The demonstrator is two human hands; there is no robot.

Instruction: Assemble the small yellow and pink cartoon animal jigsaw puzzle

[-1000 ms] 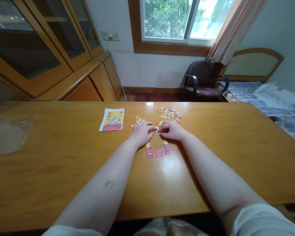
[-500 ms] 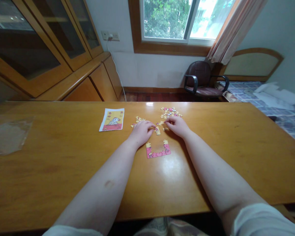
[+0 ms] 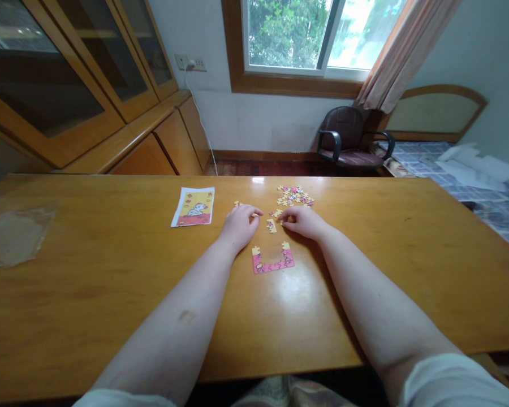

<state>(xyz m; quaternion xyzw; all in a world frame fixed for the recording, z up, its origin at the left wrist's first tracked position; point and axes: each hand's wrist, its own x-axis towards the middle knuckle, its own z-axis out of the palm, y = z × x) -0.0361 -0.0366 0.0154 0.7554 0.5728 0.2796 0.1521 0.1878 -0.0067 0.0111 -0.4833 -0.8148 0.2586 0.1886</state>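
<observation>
My left hand [image 3: 239,224] rests on the wooden table [image 3: 110,271], fingers curled down over small yellow puzzle pieces [image 3: 237,204]. My right hand [image 3: 303,220] lies beside it, fingertips pinched on a small piece near a joined yellow strip of pieces [image 3: 271,226]. Just in front of both hands lies the partly built puzzle frame [image 3: 273,260], pink along the bottom with two short yellow sides. A loose pile of pieces [image 3: 294,195] sits beyond my right hand.
A reference picture card [image 3: 194,206] lies left of my hands. A clear plastic bag [image 3: 12,234] is at the table's far left. Behind the table are wooden cabinets [image 3: 80,85], a dark armchair [image 3: 350,138] and a window.
My hands parted from the middle, leaving the short yellow strip on the table. My left hand shifted left and further away; my right went toward the pile, then came back near the strip.
</observation>
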